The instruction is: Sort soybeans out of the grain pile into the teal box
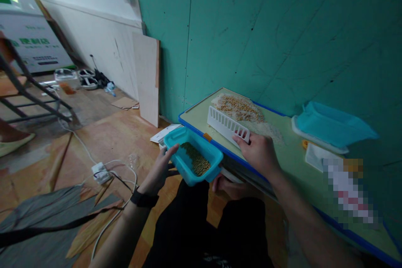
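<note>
My left hand (158, 171), wearing a black wristband, grips the near left side of a turquoise plastic container (205, 146), thumb over the rim. Small green beans and yellow soybeans (201, 165) lie inside it. The container is just off the blue edge of a low table, above my knees. In my right hand (260, 155) is the end of a white slotted plastic strip (224, 124), standing on edge on the tabletop (295, 163). Behind the strip lies a pile of soybeans (238, 106) mixed with pale, rice-like grains.
A second turquoise container (336, 125) rests on a white tray at the table's right, near a white object (317, 157) and a blurred-out packet (348, 192). A green wall (220, 29) backs the table. Cables and a power strip (101, 172) lie on the left floor.
</note>
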A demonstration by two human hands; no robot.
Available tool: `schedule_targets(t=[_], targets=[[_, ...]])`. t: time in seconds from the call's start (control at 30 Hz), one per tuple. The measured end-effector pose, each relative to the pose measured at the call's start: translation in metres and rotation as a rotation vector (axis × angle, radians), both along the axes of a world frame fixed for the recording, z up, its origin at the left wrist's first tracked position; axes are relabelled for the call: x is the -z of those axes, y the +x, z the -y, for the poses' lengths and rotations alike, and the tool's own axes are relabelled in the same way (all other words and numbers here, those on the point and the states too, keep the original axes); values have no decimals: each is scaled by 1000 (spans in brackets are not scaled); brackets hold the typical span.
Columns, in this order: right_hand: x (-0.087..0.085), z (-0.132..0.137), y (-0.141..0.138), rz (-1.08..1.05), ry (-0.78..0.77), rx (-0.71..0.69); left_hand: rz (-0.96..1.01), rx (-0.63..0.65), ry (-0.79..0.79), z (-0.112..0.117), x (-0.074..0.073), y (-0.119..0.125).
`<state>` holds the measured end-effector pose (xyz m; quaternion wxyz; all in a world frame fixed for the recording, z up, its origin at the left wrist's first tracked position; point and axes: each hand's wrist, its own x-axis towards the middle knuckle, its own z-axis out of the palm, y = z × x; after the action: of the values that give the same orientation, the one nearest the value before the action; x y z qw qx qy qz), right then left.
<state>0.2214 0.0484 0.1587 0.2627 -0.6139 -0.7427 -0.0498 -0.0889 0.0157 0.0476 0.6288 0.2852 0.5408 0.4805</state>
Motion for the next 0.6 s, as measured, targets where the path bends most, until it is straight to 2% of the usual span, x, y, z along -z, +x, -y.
schedule_targets(t=[0.17, 0.4, 0.6], targets=[[-1, 3, -4, -24, 7, -65, 13, 39, 33, -1, -3, -1], [5, 20, -6, -69, 10, -150, 21, 17, 44, -2, -5, -1], [14, 32, -10, -13, 129, -222, 64, 20, 37, -3, -2, 2]])
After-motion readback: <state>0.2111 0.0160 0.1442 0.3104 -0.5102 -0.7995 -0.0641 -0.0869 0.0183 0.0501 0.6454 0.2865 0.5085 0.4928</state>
